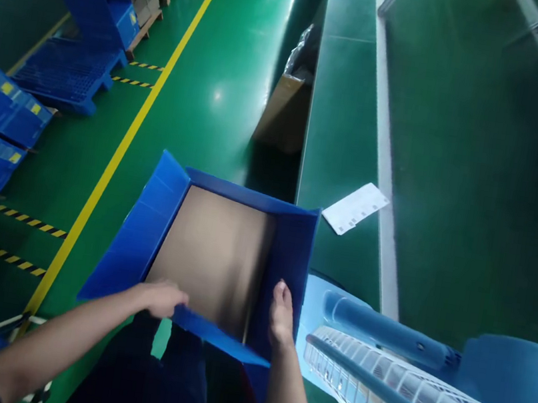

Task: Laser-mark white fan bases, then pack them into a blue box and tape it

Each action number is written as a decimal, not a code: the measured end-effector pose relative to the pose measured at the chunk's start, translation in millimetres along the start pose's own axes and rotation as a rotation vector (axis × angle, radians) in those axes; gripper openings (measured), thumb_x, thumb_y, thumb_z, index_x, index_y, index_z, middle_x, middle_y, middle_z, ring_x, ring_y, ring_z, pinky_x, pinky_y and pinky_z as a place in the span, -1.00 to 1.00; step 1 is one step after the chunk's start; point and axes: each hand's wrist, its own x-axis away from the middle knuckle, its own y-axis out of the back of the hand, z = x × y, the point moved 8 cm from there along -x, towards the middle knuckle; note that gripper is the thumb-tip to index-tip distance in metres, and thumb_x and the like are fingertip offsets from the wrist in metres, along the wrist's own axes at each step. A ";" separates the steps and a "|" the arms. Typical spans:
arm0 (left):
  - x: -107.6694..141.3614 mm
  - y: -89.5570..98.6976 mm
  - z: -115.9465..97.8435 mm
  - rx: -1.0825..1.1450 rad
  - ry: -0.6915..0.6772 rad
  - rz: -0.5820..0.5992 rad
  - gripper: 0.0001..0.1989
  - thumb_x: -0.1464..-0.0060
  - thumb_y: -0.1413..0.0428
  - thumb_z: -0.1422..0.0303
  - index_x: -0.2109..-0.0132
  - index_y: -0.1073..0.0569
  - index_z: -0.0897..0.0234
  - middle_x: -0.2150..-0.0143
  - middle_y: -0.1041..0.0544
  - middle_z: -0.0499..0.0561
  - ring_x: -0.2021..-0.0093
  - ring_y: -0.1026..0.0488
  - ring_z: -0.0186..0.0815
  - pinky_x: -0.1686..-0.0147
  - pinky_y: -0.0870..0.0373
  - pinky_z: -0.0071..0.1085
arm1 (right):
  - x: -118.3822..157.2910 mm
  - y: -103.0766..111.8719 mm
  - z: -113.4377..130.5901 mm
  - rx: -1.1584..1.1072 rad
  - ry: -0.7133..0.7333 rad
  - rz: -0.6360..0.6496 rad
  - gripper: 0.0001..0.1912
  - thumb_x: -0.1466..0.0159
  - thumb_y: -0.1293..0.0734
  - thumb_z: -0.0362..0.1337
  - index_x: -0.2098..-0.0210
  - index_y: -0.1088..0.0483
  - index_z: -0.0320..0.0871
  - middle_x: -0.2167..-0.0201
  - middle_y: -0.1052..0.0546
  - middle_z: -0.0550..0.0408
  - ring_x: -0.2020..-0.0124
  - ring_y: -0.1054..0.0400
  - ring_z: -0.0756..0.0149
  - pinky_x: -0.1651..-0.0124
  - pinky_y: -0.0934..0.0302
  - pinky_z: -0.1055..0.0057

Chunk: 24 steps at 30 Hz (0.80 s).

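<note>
A blue corrugated-plastic box (293, 245) is held tilted in front of my body, its top open and its left flap folded outward. Flat brown cardboard (216, 247) covers the bottom inside. My left hand (163, 298) is closed over the near rim, towards the left corner, with the fingertips curled inward. At the right wall, my right hand (282, 315) grips near the front corner; some of its fingers are hidden. Just right of the box, a white printed sheet (356, 208) lies on the green worktop.
A light-blue machine with a white wire guard (412, 391) stands at lower right. Beyond the box, a cardboard carton with a plastic liner (286, 106) sits beside the bench. Blue boxes (1, 101) and a blue pallet (66, 70) line the left, past a yellow floor line (132, 134).
</note>
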 end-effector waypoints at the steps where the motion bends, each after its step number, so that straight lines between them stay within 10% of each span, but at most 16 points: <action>1: -9.8 13.2 11.9 -0.014 0.064 -0.084 -0.49 -0.04 -0.21 0.38 -0.15 -0.66 0.00 0.02 -0.75 0.13 0.00 -0.69 0.16 0.02 -0.60 -0.04 | -0.7 2.4 -1.8 -0.007 -0.012 0.008 0.01 -0.40 -0.07 0.43 -0.49 -0.27 -0.23 -0.49 -0.34 -0.27 -0.51 -0.21 -0.12 -0.54 -0.11 0.00; 10: -73.6 43.7 73.3 -0.144 0.328 -0.411 -0.37 -0.26 0.10 0.65 -0.38 -0.47 0.30 -0.49 -0.38 0.43 -0.57 -0.18 0.20 -0.48 -0.09 0.30 | 19.7 -14.5 1.0 0.066 0.013 0.107 0.12 -0.27 -0.19 0.49 -0.46 -0.29 -0.30 -0.46 -0.36 -0.31 -0.50 -0.21 -0.19 -0.55 -0.09 0.02; 13: -81.7 58.6 54.6 -0.182 0.261 -0.479 -0.30 -0.23 -0.02 0.63 -0.49 -0.35 0.27 -0.66 -0.06 0.37 -0.68 0.10 0.15 -0.56 -0.02 0.17 | 30.3 -25.2 -1.6 0.106 0.009 0.132 0.19 -0.27 -0.10 0.51 -0.48 -0.24 -0.37 -0.46 -0.35 -0.37 -0.49 -0.23 -0.22 -0.54 -0.12 -0.02; 18: -82.3 146.0 -13.0 -0.291 -0.023 -0.972 -0.38 -0.40 -0.04 0.39 -0.54 -0.29 0.16 -0.71 0.09 0.26 -0.71 0.33 0.07 -0.61 0.16 0.17 | 54.0 -17.0 23.0 0.130 0.164 0.079 -0.07 -0.40 -0.15 0.35 -0.38 -0.35 -0.31 -0.36 -0.47 -0.35 -0.39 -0.37 -0.17 -0.47 -0.24 -0.09; 21: -88.7 186.3 -22.9 -0.273 -0.013 -1.131 -0.25 -0.41 -0.12 0.16 -0.61 -0.14 0.21 -0.71 0.16 0.32 -0.70 0.39 0.16 -0.61 0.36 0.29 | 83.9 9.3 70.1 0.219 0.465 -0.153 -0.41 -0.52 -0.19 0.07 -0.29 -0.43 -0.24 -0.34 -0.48 -0.30 -0.47 -0.26 -0.14 -0.51 -0.17 -0.18; 24: -100.2 181.7 -9.9 -0.223 0.061 -1.090 -0.15 -0.39 -0.12 0.04 -0.63 -0.07 0.27 -0.70 0.16 0.37 -0.70 0.37 0.21 -0.60 0.49 0.31 | 118.4 26.4 100.4 0.399 0.635 -0.373 -0.50 -0.55 -0.20 -0.11 -0.33 -0.40 -0.27 -0.39 -0.40 -0.36 -0.61 0.07 -0.25 -0.54 -0.01 -0.37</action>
